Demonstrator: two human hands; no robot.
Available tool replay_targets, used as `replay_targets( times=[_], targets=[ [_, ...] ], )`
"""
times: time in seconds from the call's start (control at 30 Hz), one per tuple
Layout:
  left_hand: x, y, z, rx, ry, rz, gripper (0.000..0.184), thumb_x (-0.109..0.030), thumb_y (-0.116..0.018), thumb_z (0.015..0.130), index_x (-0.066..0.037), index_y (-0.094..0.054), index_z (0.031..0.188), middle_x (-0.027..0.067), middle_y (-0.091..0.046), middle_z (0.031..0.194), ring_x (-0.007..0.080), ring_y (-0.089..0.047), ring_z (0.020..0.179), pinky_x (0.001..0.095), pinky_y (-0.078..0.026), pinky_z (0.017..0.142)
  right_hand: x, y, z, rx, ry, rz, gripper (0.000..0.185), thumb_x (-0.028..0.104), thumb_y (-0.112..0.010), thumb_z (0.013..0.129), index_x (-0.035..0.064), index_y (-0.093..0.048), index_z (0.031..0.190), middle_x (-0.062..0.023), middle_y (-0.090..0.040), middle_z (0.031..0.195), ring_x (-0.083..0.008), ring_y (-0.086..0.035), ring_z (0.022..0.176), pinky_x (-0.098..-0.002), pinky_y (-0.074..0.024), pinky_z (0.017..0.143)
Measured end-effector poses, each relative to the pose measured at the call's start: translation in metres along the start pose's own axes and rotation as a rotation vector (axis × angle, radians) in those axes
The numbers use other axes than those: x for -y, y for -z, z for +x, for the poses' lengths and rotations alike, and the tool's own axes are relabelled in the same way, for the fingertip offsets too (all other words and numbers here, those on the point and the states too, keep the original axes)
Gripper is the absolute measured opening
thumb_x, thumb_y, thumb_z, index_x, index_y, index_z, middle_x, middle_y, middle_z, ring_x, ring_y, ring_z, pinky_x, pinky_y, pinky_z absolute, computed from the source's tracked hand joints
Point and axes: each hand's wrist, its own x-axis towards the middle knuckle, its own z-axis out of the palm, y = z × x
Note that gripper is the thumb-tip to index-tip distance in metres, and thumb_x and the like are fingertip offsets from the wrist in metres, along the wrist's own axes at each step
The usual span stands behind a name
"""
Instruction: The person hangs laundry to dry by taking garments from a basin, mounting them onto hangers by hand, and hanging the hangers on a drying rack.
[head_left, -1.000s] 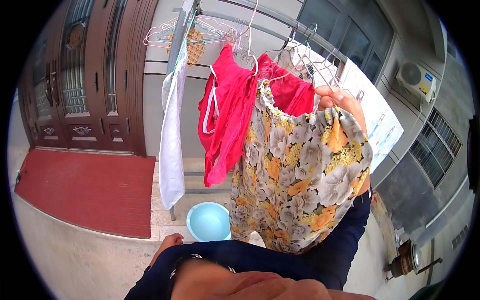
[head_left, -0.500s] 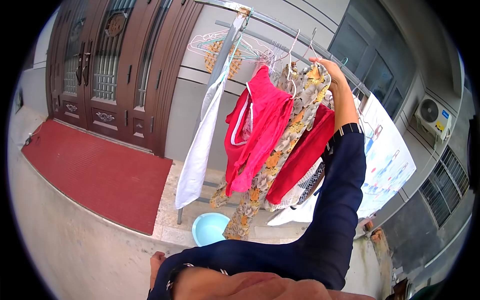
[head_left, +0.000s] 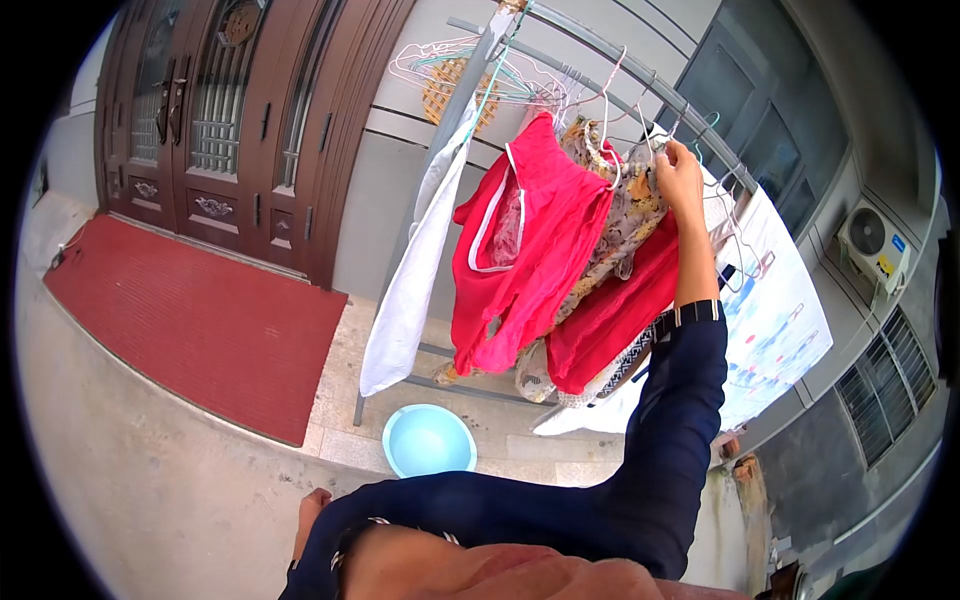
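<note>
My right hand (head_left: 681,180) is raised at the rack, its fingers closed on the shoulder of a grey and yellow floral garment (head_left: 634,205) on a hanger. In front of that garment hangs a bright pink top (head_left: 520,260) with white trim. Behind it, a red garment (head_left: 620,310) shows below my wrist. My left hand (head_left: 315,502) is low at my side, away from the clothes, fingers curled with nothing visible in them.
The metal clothes rack (head_left: 600,40) carries bare hangers (head_left: 470,70), a white cloth (head_left: 415,270) and a printed white sheet (head_left: 780,310). A light-blue basin (head_left: 430,440) stands on the ground below. A red mat (head_left: 200,320) lies before brown doors (head_left: 215,130).
My right hand has moved slightly right and down along the rack with the floral garment's shoulder. The floral garment's long hanging part is no longer over the basin, which now shows whole.
</note>
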Motion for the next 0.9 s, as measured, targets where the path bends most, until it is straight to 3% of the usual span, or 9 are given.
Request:
replay_targets(
  times=[0.1,0.27,0.37,0.4,0.5,0.7,0.77,0.8,0.9],
  targets=[
    [0.001,0.003,0.007,0.029,0.077,-0.163,0.019,-0.025,-0.065,0.071,-0.007,-0.062,0.077,0.0133,-0.062,0.065,0.0244,-0.062,0.065,0.0327,-0.047,0.059,0.043,0.018,-0.032,-0.128,0.141,0.134,0.028,0.019,-0.057,0.083,0.0001,-0.060,0.104,-0.0131,-0.063,0.096,-0.0274,-0.061,0.090,-0.0342,-0.0460,0.080],
    [-0.016,0.007,0.018,0.167,0.109,-0.064,0.019,-0.026,-0.066,0.071,-0.008,-0.062,0.078,0.0127,-0.062,0.067,0.0241,-0.061,0.066,0.0334,-0.047,0.062,0.076,0.008,-0.057,0.312,-0.115,0.343,0.046,0.042,-0.049,0.087,0.0022,-0.061,0.106,-0.0152,-0.065,0.090,-0.0223,-0.063,0.080,-0.0341,-0.0474,0.074],
    [-0.041,0.021,0.020,0.245,0.128,-0.004,0.017,-0.024,-0.065,0.072,-0.009,-0.062,0.079,0.0114,-0.062,0.068,0.0228,-0.062,0.069,0.0324,-0.047,0.064,0.088,-0.002,-0.056,0.416,-0.197,0.466,0.041,0.036,-0.048,0.086,0.0009,-0.061,0.104,-0.0167,-0.065,0.083,-0.0263,-0.064,0.075,-0.0340,-0.0472,0.070],
    [-0.049,0.025,0.022,0.261,0.142,0.015,0.016,-0.024,-0.064,0.073,-0.009,-0.062,0.079,0.0109,-0.063,0.069,0.0226,-0.062,0.070,0.0320,-0.047,0.065,0.096,-0.007,-0.057,0.291,-0.027,0.264,0.033,0.024,-0.047,0.084,-0.0005,-0.060,0.101,-0.0204,-0.063,0.078,-0.0320,-0.063,0.073,-0.0361,-0.0469,0.069],
    [-0.019,0.020,0.031,0.347,0.035,-0.106,0.022,-0.024,-0.060,0.077,-0.005,-0.062,0.089,0.0208,-0.062,0.074,0.0357,-0.062,0.074,0.0399,-0.048,0.063,0.102,-0.029,-0.053,0.097,0.224,0.125,0.032,0.016,-0.045,0.085,-0.0015,-0.058,0.108,-0.0116,-0.062,0.074,-0.0157,-0.059,0.067,-0.0294,-0.0466,0.062],
    [0.030,0.014,0.033,0.383,-0.157,-0.106,0.024,-0.027,-0.061,0.075,-0.005,-0.062,0.085,0.0202,-0.062,0.074,0.0363,-0.062,0.076,0.0397,-0.048,0.065,0.145,-0.038,-0.048,0.036,0.297,0.250,0.027,0.011,-0.047,0.082,-0.0012,-0.061,0.101,-0.0168,-0.064,0.076,-0.0206,-0.064,0.071,-0.0302,-0.0485,0.067],
    [-0.006,0.038,0.021,0.352,-0.035,-0.101,0.023,-0.026,-0.060,0.076,-0.004,-0.062,0.084,0.0206,-0.062,0.075,0.0365,-0.062,0.076,0.0397,-0.048,0.065,0.151,-0.041,-0.054,-0.030,0.405,0.205,0.027,0.011,-0.048,0.081,-0.0003,-0.061,0.101,-0.0174,-0.063,0.076,-0.0200,-0.064,0.070,-0.0298,-0.0485,0.066],
    [-0.006,0.040,0.019,0.352,-0.028,-0.099,0.023,-0.026,-0.060,0.076,-0.004,-0.062,0.084,0.0207,-0.062,0.075,0.0366,-0.062,0.076,0.0397,-0.048,0.065,0.150,-0.041,-0.055,-0.044,0.367,0.211,0.028,0.012,-0.048,0.078,0.0030,-0.062,0.100,-0.0193,-0.063,0.082,-0.0344,-0.061,0.074,-0.0394,-0.0481,0.066],
    [0.006,0.036,0.015,0.356,-0.026,-0.097,0.023,-0.025,-0.059,0.076,-0.004,-0.061,0.084,0.0209,-0.062,0.075,0.0367,-0.062,0.077,0.0397,-0.048,0.066,0.150,-0.033,-0.054,0.095,0.162,0.175,0.027,0.015,-0.050,0.080,0.0032,-0.061,0.102,-0.0180,-0.063,0.082,-0.0335,-0.062,0.074,-0.0389,-0.0484,0.067]
  ],
)
